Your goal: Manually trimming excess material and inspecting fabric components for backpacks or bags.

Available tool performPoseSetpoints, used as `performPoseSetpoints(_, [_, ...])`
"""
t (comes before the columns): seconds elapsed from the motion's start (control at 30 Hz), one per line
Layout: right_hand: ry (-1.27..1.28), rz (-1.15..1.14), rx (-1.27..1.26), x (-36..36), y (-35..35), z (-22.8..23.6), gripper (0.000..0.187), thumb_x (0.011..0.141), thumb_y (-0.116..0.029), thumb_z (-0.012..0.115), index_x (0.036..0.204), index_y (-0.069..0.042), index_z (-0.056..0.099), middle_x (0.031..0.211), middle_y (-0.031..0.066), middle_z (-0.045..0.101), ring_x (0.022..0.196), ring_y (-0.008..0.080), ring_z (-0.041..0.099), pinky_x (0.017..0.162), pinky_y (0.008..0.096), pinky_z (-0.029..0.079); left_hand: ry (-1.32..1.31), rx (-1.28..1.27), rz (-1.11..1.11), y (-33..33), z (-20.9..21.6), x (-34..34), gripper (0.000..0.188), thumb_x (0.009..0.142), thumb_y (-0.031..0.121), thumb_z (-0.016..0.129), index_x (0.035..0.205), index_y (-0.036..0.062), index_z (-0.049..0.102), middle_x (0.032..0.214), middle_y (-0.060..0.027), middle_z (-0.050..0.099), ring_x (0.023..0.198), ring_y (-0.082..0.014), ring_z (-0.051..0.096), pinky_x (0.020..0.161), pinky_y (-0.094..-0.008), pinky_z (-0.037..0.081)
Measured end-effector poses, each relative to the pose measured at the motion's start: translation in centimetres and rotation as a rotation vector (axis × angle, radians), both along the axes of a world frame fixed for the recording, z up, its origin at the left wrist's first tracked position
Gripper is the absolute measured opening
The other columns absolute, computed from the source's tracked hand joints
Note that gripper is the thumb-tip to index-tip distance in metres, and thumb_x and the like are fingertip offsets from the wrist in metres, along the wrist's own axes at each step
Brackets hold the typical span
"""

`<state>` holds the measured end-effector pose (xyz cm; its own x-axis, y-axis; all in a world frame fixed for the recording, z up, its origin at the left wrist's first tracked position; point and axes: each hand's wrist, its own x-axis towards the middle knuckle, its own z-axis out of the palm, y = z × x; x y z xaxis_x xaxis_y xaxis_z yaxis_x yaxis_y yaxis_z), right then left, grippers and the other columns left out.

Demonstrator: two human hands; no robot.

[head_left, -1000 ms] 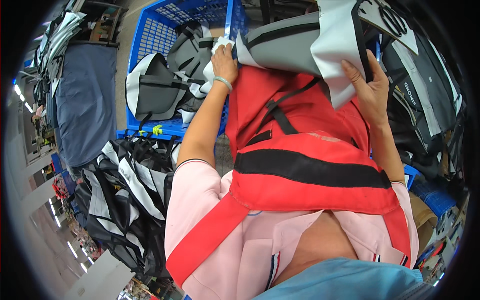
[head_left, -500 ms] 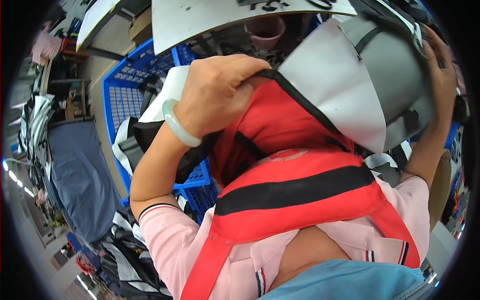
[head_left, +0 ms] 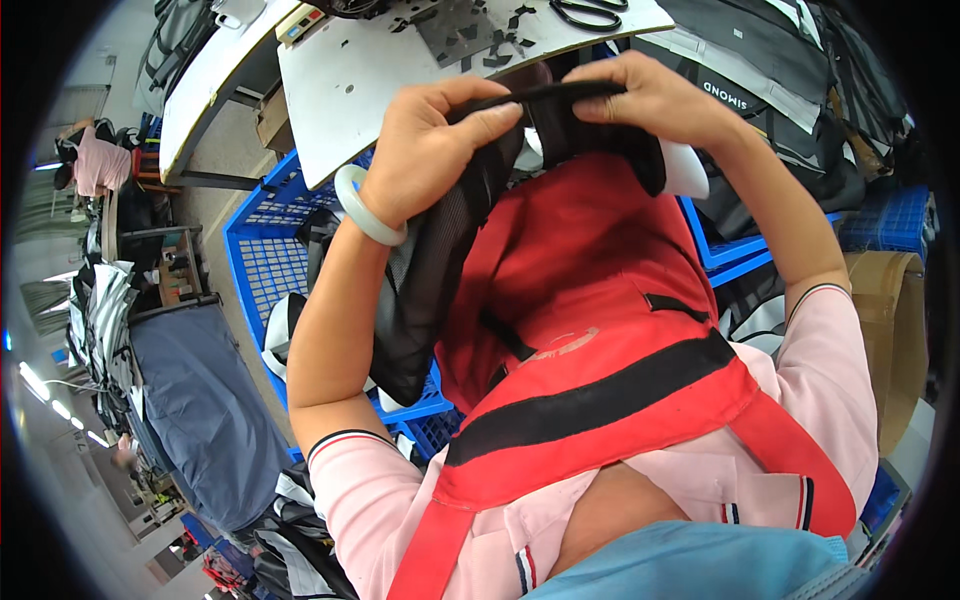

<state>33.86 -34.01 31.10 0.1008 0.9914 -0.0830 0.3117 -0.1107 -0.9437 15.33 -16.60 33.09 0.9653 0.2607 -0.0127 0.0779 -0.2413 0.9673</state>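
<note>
A black fabric piece with mesh (head_left: 428,285) hangs in front of me, its dark bound edge stretched level between my hands. My left hand (head_left: 425,145), below a pale bangle, is closed on the left part of that edge, thumb on top. My right hand (head_left: 645,100) pinches the same edge a short way to the right. Below the right hand a black end of the piece dangles, with a white panel (head_left: 687,172) showing behind it. The rest of the piece is hidden. Beneath it lies my red apron (head_left: 590,270) with its black band.
Ahead stands a white worktable (head_left: 330,105) with scattered dark scraps and black-handled scissors (head_left: 590,14). A blue crate (head_left: 265,255) holding fabric pieces is at my left, beside a blue-grey covered surface (head_left: 205,400). Grey and black bags (head_left: 750,70) pile up at the right, above a cardboard box (head_left: 885,340).
My right hand has come in from the far right to the middle and now grips the dark edge. The grey and white panels have swung down, mostly out of sight.
</note>
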Motion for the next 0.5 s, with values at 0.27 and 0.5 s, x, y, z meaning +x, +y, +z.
performPoseSetpoints(0.27, [0.047,-0.060,0.087,3.8,5.7,-0.1,0.044,0.090,-0.032,0.064,0.117,0.003,0.060,0.100,0.0035,0.065,0.090,0.0079,0.059,0.084,0.0216,0.048,0.011,-0.269,0.189,5.1,-0.6,3.8,0.020,0.086,0.009,0.067,0.102,-0.0045,0.068,0.087,-0.0072,0.069,0.075,-0.0114,0.064,0.069,-0.0212,0.051])
performPoseSetpoints(0.5, [0.006,-0.213,0.040,6.1,9.6,-1.3,0.063,0.085,-0.038,0.068,0.129,0.006,0.052,0.112,0.0110,0.063,0.104,0.0181,0.060,0.096,0.0273,0.045,0.025,-0.293,0.218,9.5,-2.2,6.6,0.023,0.086,0.011,0.066,0.103,-0.0047,0.067,0.090,-0.0088,0.069,0.078,-0.0138,0.065,0.071,-0.0220,0.051])
